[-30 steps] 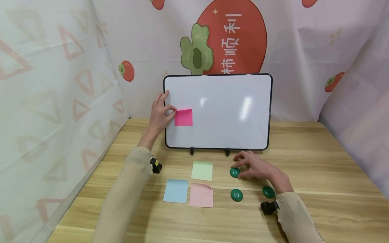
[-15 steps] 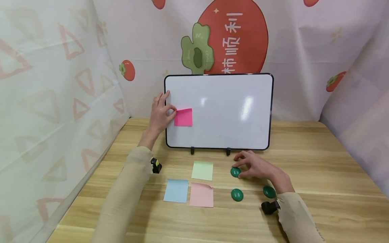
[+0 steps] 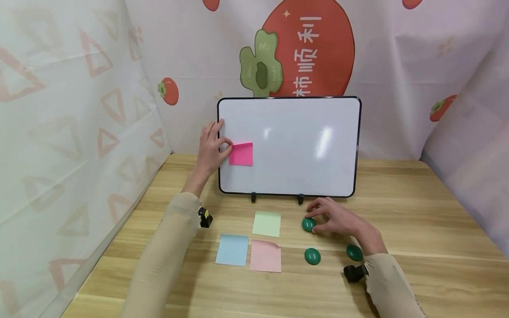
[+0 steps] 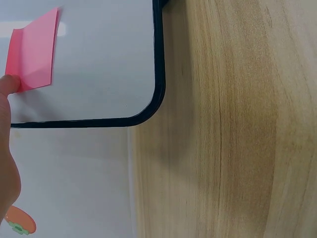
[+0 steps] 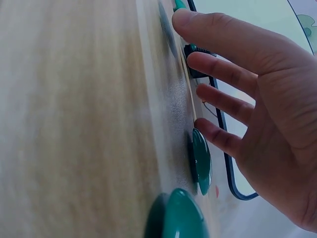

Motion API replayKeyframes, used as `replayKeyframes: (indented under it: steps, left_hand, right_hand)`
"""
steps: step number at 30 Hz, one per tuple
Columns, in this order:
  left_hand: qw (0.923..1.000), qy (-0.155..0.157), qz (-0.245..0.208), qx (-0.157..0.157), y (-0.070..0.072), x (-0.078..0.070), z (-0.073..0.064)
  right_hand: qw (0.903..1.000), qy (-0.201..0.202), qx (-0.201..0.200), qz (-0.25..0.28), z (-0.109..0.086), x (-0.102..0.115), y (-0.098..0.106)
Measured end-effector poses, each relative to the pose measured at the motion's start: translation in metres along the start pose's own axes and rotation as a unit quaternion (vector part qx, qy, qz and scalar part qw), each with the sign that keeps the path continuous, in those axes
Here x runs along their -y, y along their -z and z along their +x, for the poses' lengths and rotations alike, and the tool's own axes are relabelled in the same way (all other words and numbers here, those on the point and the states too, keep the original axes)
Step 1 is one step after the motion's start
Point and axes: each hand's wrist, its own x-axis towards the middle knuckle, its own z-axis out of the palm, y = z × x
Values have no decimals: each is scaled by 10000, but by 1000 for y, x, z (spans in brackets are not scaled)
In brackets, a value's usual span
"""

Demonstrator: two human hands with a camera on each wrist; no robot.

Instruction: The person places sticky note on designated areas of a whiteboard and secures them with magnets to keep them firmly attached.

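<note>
Head view: our left hand (image 3: pixel 210 149) pinches a hot-pink note (image 3: pixel 242 155) at nine o'clock on the whiteboard (image 3: pixel 296 117); our right hand (image 3: pixel 337 218) grips a green disc (image 3: pixel 308 225) at three o'clock from the pale-green note (image 3: pixel 266 224).

I pick out big red fruit print (image 3: pixel 332 53) on head feed, lower edge hidden: green leafy cap (image 3: pixel 248 70) at its left, column of white characters (image 3: pixel 305 57) down its face. White backdrop (image 3: pixel 191 44) carries it. I count four smaller fruit prints (image 3: pixel 171 92) around it: one lower left, one lower right, two higher, cut off. Far left of it, cloth (image 3: pixel 59 101) with reddish triangle outlines (image 3: pixel 100 142). Wood-grain table (image 3: pixel 437 212) below it.
</note>
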Motion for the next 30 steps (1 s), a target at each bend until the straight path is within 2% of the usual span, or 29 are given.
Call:
replayKeyframes:
  steps: [8, 18, 21, 26, 30]
  left_hand:
    - [10000, -18, 13, -19, 1, -1, 3]
    - [10000, 35, -24, -21, -3, -1, 0]
    - [10000, 32, -41, -80, -4, -1, -1]
    - [9997, -6, -112, -196, -4, -2, 0]
    - [9997, 15, -153, -194, -4, -1, -1]
  right_hand:
    - [9994, 202, -278, -87, 7, 5, 5]
    - [9918, 869, -877, -328, 31, 24, 15]
    - [9870, 1087, -1086, -472, 39, 31, 18]
    - [9718, 1587, -1544, -815, 52, 42, 23]
    - [9605, 1807, -1779, -1150, 64, 47, 25]
